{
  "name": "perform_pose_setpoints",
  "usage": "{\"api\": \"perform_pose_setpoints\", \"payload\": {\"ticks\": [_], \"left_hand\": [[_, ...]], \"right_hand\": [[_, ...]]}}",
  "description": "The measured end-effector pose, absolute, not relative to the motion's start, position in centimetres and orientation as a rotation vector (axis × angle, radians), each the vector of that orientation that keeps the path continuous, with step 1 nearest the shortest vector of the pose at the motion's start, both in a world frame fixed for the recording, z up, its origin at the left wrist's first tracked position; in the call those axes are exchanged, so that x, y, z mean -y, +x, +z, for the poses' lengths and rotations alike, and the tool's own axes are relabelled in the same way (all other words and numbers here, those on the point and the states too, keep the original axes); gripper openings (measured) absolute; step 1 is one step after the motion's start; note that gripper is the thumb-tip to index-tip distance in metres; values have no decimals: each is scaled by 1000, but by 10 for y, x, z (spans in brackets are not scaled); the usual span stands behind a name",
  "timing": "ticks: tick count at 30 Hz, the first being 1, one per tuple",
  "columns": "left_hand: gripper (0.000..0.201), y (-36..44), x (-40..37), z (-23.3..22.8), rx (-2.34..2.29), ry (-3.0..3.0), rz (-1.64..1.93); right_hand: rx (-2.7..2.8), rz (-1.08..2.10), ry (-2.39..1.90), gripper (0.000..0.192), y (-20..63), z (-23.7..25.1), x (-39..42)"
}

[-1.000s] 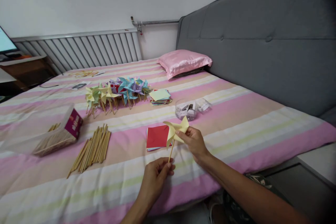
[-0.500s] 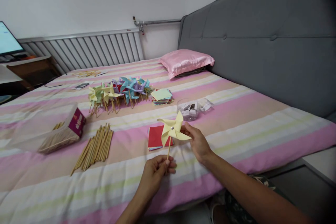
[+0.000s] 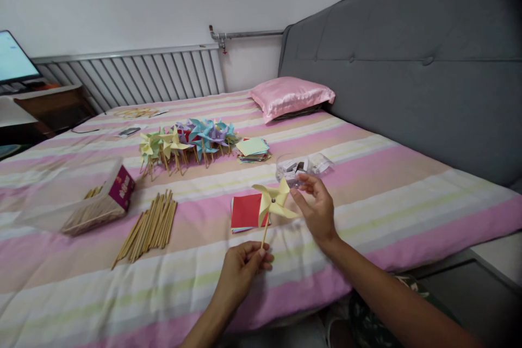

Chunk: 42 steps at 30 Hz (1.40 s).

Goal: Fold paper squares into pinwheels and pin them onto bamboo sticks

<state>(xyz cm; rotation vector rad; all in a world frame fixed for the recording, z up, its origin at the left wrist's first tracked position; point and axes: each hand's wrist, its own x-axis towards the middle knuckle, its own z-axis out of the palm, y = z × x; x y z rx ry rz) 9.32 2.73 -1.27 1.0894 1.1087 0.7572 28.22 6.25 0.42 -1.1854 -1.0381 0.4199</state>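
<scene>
Presently: yellow pinwheel assembled, stick pinched in left hand, right hand open at vane; finished pinwheels grouped beyond; loose sticks unused.

A row of finished paper pinwheels in yellow, green, blue and purple lay across the striped bed, with a small stack of coloured paper squares just beside them on the right. Nearer the foot, a loose bundle of wooden sticks lay beside an opened box holding more sticks. A pink satin pillow rested against the grey headboard, and a clear plastic container sat mid-bed.
</scene>
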Motion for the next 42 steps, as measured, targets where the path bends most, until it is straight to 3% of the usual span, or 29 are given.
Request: {"api": "perform_pose_setpoints", "payload": {"ticks": [5,18,28,32,39,42], "left_hand": [[38,96,-22,-14,-1112,1186,680],[37,104,-15,-17,-1081,1332,558],[39,102,-15,-21,-1073,1340,528],[40,99,-19,-25,-1038,1310,523],[35,90,-26,-15,-1042,1513,443],[34,88,-28,-10,-1011,1580,394]], "right_hand": [[1456,60,-1226,28,286,17,-56],[1459,73,-1274,6,283,14,-58],[1429,97,-1288,18,280,15,-57],[1425,302,-1250,24,290,21,-61],[1400,1250,-1145,44,345,28,-74],[1453,1497,-1089,42,356,31,-70]]}}
